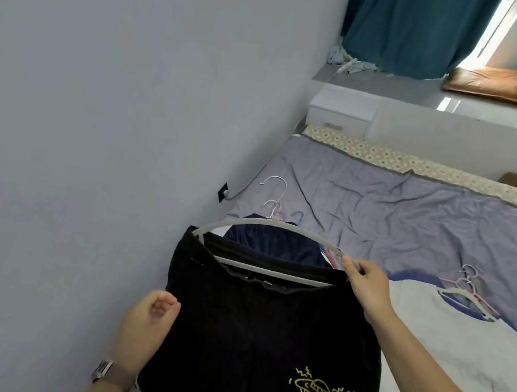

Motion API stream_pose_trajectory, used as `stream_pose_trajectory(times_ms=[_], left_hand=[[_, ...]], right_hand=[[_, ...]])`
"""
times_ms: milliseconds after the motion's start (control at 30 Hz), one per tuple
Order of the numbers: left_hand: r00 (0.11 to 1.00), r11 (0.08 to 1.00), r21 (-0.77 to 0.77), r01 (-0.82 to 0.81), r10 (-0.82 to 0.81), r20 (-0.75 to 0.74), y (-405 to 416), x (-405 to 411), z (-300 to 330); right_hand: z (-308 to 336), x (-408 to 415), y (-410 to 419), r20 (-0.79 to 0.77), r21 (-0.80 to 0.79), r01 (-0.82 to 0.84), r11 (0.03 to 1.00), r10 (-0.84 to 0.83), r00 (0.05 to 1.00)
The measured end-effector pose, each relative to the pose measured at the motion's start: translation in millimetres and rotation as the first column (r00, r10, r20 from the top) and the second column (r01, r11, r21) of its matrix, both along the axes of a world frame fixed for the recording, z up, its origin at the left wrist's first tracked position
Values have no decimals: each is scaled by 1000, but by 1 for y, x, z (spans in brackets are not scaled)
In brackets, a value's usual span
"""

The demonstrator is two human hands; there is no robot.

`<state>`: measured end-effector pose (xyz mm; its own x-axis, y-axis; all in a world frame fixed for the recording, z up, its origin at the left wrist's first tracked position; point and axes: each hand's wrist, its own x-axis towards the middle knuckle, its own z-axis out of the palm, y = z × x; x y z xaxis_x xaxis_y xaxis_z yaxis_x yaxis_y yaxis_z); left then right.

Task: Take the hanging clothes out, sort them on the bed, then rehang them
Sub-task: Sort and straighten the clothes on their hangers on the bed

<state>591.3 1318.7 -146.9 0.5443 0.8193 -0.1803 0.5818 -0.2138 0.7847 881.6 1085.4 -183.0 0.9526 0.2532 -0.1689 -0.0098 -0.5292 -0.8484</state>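
1. The black shorts (267,332) hang from a white hanger (272,229), held up in the air over the near edge of the bed (410,213), close to the wall (99,113). Their waistband sits on the hanger's lower bar, and a yellow flying-saucer print shows on one leg.
2. The right hand (366,288) pinches the right end of the hanger together with the waistband corner, thumb on top and fingers curled beneath.
3. The left hand (149,322) is at the left side seam of the shorts, fingers curled; it looks to be pinching the fabric edge, though the contact itself is hard to make out. A watch (105,370) is on that wrist.
4. Behind the shorts lies a dark blue garment (278,240) on the bed with spare hangers (276,210) just beyond it. To the right lies a grey shirt (447,339) on its own hanger, with pink hangers (469,281) beside its collar.
5. Risks, as I judge them: the hanger is held at one end only, so it could tip and let the waistband slide off the far shoulder. Pulling with the left hand could drag the shorts off altogether. Set down carelessly, the shorts could land on the dark blue garment and muddle the sorting, or the hook could snag the spare hangers.
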Motion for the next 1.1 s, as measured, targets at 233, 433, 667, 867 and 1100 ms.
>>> stream_pose_trajectory(times_ms=[233,433,667,867,1100], left_hand=[[985,997,-36,62,-67,-159,32,20,-39],[945,966,3,259,-253,-208,23,76,-57],[897,919,-3,395,-386,-213,-36,141,-63],[849,869,-36,493,-489,-201,-148,194,-63],[831,866,-106,488,-499,-245,-331,223,-108]], right_hand=[[-70,55,48,16,-452,-254,855,293,956],[-119,13,22,-162,-433,-488,758,467,869],[-136,10,-84,-297,-427,-426,798,321,899],[-149,35,-236,-346,-457,-314,832,158,925],[-185,49,-446,-467,-447,-266,854,30,884]])
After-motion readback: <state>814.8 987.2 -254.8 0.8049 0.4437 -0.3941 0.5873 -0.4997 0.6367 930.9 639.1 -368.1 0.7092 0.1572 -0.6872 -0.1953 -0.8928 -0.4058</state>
